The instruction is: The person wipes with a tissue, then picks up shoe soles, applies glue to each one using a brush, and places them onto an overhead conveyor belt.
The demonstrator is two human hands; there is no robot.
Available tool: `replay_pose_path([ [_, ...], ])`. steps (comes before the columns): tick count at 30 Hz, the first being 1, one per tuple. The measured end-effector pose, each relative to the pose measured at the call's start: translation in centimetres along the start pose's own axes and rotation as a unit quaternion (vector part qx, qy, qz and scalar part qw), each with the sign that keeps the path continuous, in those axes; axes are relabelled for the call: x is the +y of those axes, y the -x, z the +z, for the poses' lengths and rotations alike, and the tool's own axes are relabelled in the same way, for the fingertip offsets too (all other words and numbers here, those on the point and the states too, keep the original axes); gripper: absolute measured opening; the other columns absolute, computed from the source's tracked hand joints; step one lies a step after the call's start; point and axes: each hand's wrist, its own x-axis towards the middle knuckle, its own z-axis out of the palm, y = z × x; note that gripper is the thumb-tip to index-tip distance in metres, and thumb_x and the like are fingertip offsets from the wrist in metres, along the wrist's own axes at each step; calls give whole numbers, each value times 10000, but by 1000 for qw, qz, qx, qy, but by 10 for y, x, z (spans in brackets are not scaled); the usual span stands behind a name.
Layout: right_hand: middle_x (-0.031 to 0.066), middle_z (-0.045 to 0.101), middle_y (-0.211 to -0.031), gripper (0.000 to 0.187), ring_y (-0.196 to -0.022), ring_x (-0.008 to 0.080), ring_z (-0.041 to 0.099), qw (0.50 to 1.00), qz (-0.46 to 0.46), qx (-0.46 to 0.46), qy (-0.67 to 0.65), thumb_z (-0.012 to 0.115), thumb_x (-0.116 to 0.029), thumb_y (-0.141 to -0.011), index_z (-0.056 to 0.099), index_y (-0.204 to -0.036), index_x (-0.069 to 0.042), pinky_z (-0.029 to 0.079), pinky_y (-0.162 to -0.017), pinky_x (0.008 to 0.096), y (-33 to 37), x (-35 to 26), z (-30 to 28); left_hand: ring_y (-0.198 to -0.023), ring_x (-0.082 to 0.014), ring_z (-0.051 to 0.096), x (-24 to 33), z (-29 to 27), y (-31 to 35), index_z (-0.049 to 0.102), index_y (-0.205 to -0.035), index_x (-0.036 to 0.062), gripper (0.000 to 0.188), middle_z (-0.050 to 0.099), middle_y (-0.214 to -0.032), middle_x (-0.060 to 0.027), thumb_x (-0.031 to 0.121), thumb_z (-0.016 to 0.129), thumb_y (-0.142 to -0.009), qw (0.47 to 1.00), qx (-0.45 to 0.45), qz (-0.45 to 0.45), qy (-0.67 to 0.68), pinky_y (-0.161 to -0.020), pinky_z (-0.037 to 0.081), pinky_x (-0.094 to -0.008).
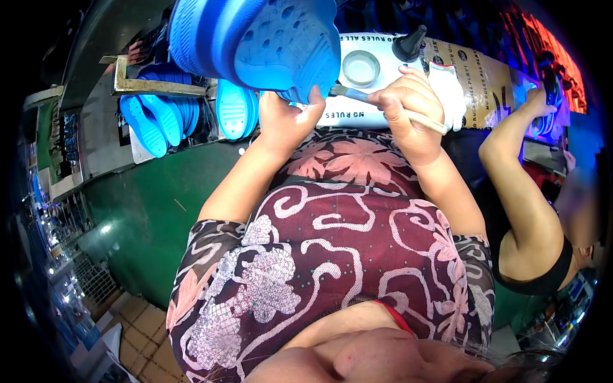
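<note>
My left hand (288, 122) grips a bright blue foam clog (281, 48) with ventilation holes by its near edge, thumb upward. The clog is tilted up, and its top runs out of the picture. Between the fingers of my right hand (412, 112) is a paintbrush (361, 96) with a pale wooden handle. Its bristles meet the clog's right edge or lie just beside it; I cannot tell which. Beyond the brush, a small round dish (361, 68) stands on a white printed sheet (348, 116). A black cone-shaped nozzle (410, 43) is just past my right hand.
Blue shoe pieces (153, 121) and more blue soles (235, 110) stand at the left, by a wooden bar (163, 87). Right of my hand lie a white cloth (448, 92) and brown printed covering (480, 83). A co-worker's arm (511, 153) reaches in at the right. The floor (147, 210) is green.
</note>
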Motion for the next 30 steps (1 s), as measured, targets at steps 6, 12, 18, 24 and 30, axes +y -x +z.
replay_pose_path([
  [6,35,584,-594,240,-583,192,537,999,-1,-29,20,586,-191,-845,650,-654,-62,397,-814,364,2,-6,-2,-855,-218,623,1,0,-5,602,-993,-26,304,632,-952,-144,12,628,-693,996,36,79,-19,-737,489,-307],
  [12,32,548,-569,179,-539,208,492,1000,-13,3,-15,639,-170,-802,634,-660,-61,361,-650,317,-5,-1,0,-1022,-232,556,1,-7,-10,490,-1142,-57,412,563,-1094,-148,1,601,-750,983,-38,161,-84,-896,432,-339],
  [18,38,553,-571,200,-542,200,501,999,-40,9,30,624,-149,-807,620,-625,-67,380,-703,324,-3,-1,-13,-1042,-239,546,1,-4,-24,482,-1159,-59,425,556,-1114,-151,10,596,-756,968,-54,223,-99,-911,421,-352],
  [24,83,576,-648,293,-614,186,532,992,72,96,24,500,-110,-897,635,-677,30,430,-677,298,18,7,-38,-903,-209,586,50,-17,-38,496,-1124,-48,403,596,-972,-103,17,631,-750,994,19,-9,110,-835,457,-329],
  [30,89,560,-626,279,-632,216,542,959,220,177,-34,541,-172,-888,616,-668,-17,420,-616,318,65,20,-37,-546,-134,591,92,-32,-62,326,-1296,-100,791,591,-1029,-171,244,687,-682,818,-383,-293,315,-403,451,-219],
])
